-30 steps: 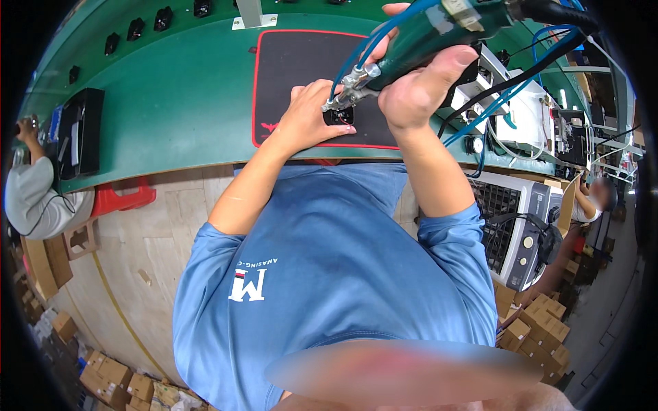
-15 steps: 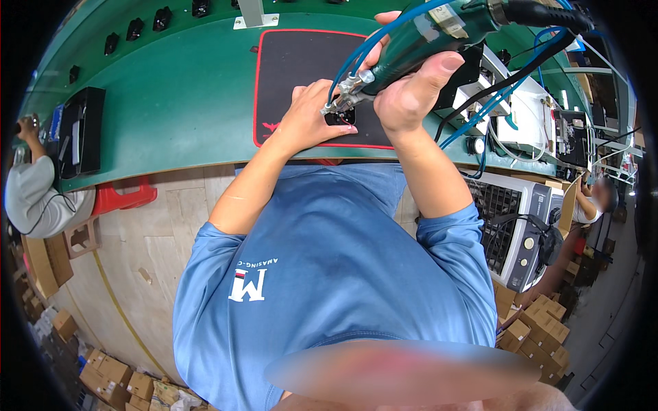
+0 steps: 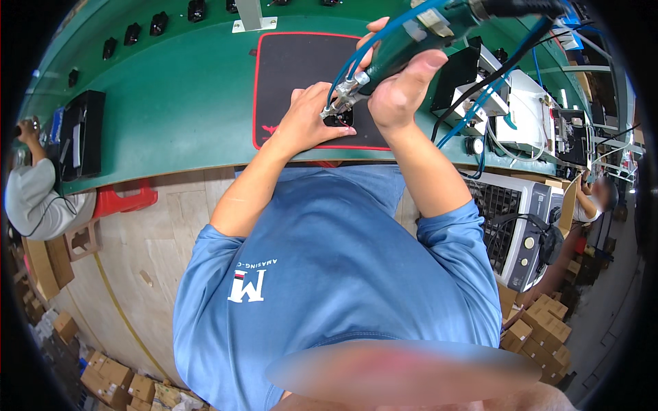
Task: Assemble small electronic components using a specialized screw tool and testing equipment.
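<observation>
My right hand [image 3: 397, 101] is wrapped round a dark green power screwdriver [image 3: 403, 49], with blue hoses and a black cable running from it. The tool slants down to the left, and its metal nose meets a small black part [image 3: 340, 119] with a bit of red wire. Fingers and thumb of my left hand [image 3: 303, 123] close round that part and steady it on the black mat [image 3: 301, 65] with a red border. The screwdriver's nose covers some of the part, so the exact contact point is hidden.
Several small black units [image 3: 159, 25] line the back of the green bench [image 3: 178, 103]. A black box [image 3: 83, 133] stands at left, a metal post [image 3: 251, 14] behind the mat. White equipment [image 3: 528, 127] and a hanging hose sit at right. Another person [image 3: 41, 192] works at far left.
The screwdriver and my right hand have shifted slightly left and down. My left hand still holds the black part in about the same place.
</observation>
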`<state>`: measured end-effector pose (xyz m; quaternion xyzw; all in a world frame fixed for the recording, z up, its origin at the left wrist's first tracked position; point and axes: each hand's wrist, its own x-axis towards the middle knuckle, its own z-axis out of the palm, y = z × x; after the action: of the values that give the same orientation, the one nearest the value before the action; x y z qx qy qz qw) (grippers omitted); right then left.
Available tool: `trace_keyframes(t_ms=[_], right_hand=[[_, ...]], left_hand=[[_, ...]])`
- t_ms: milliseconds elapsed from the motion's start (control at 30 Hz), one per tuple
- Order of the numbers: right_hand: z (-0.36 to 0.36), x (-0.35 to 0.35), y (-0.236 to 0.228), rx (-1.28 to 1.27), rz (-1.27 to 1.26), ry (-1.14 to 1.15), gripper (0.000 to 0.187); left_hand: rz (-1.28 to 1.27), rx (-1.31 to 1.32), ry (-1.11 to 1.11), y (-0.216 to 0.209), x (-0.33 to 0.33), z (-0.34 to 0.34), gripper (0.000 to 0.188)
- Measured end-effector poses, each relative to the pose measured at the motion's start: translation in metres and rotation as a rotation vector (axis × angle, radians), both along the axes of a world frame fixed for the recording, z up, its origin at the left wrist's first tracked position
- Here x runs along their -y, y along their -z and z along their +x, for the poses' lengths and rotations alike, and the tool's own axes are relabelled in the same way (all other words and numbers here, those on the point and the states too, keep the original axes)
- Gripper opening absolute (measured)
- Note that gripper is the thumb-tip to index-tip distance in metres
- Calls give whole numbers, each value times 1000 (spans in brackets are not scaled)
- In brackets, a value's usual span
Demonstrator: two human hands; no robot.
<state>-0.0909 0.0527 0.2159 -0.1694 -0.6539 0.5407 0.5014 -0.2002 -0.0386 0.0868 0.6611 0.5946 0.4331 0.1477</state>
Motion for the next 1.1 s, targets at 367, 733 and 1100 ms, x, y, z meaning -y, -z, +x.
trace_keyframes(t_ms=[367,733,1100], right_hand=[[27,-40,-81,-159,104,121,83],[75,-47,-16,-77,-21,135,91],[114,-38,-1,-188,-75,109,88]], left_hand=[[-159,-99,-50,-25,0,-15,85],[-19,-402,-73,-35,-226,-52,78],[-271,-608,-112,-33,-267,-44,100]])
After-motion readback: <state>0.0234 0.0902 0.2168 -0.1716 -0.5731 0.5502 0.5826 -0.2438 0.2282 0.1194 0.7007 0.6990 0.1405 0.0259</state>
